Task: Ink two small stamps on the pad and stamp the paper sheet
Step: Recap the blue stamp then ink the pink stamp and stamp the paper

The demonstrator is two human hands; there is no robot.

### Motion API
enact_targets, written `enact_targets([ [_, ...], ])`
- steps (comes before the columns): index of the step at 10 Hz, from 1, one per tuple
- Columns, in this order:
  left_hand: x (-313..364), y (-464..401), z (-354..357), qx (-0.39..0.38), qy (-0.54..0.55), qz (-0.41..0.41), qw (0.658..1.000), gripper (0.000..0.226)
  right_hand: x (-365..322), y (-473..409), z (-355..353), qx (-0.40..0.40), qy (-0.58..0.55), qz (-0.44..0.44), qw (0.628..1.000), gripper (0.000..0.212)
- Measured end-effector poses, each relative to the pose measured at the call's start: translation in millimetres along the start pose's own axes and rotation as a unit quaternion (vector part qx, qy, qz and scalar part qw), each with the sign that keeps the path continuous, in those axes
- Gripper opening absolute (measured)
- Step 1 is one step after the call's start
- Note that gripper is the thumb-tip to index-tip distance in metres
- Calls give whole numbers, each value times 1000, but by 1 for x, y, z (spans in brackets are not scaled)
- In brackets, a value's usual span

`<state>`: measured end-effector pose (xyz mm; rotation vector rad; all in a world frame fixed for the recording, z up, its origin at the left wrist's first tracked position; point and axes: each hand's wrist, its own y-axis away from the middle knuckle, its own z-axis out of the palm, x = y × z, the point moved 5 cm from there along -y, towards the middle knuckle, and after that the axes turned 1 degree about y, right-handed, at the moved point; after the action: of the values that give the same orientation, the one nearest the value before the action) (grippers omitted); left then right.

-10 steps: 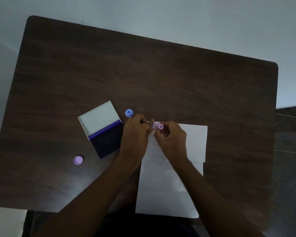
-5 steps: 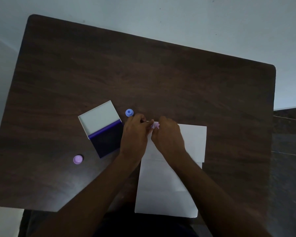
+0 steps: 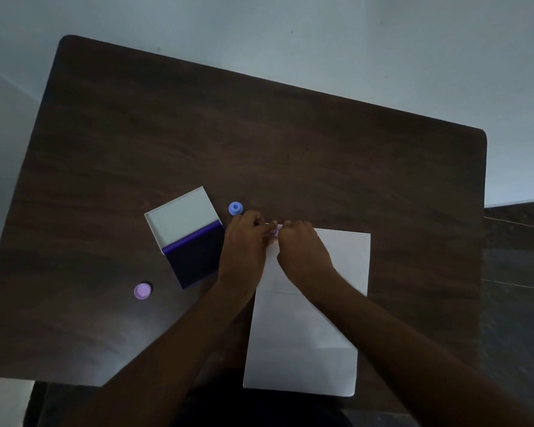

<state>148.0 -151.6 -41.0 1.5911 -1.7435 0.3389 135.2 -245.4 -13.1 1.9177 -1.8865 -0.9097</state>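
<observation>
Fingers (image 3: 261, 231) of the left hand (image 3: 244, 245) and those of the right hand (image 3: 301, 251) are curled closed and meet at the far left corner of the paper sheet (image 3: 327, 306). Between them a small pink-lilac stamp (image 3: 274, 232) is pinched; only a sliver of it shows, so its face and shape cannot be made out, and which hand bears most of the grip cannot be told. Both hands rest low over the paper sheet's far edge, knuckles toward the camera, forearms running back to the near edge of the worktop (image 3: 259, 143).

The paper sheet is white, plain, lying flat with a faint crease across it; its near end overhangs the worktop edge. No stamped mark can be seen on its exposed area.

Left of the paper sheet, just beside the left hand, lies the ink pad (image 3: 195, 260), open: a dark violet-blue inking surface nearer the person and its white lid (image 3: 182, 217) hinged back beyond. A blue stamp (image 3: 235, 208) stands upright just beyond the left hand, near the lid's right corner. A lilac round cap (image 3: 142, 291) lies well left of the paper sheet, beyond the ink pad's near corner.

The worktop is dark wood-grain with rounded corners. No brand, label or writing is legible anywhere.
</observation>
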Motion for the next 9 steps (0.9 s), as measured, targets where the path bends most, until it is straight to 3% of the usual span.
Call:
enact_targets([
  [1, 2, 2, 1, -14, -52, -21, 998, 23, 0, 1, -1, 13, 11, -3, 1000, 37],
  [3, -10, 1, 12, -49, -51, -61, 996, 34, 0, 1, 1, 17, -2, 8, 1000, 40],
  [5, -4, 4, 5, -19, 1, -27, 999, 23, 0, 6, -3, 17, -15, 15, 1000, 39],
  [6, -10, -5, 10, -63, -13, -125, 990, 34, 0, 7, -4, 15, -17, 12, 1000, 39],
  [7, -5, -3, 4, -27, 48, -61, 997, 24, 1, 7, -1, 17, -14, 12, 1000, 39],
  [8, 4, -2, -5, -38, 53, -51, 997, 22, 1, 9, -1, 23, -20, 20, 999, 40],
  [9, -5, -7, 5, -78, 20, -189, 979, 37, 0, 9, -3, 22, -13, 26, 999, 38],
])
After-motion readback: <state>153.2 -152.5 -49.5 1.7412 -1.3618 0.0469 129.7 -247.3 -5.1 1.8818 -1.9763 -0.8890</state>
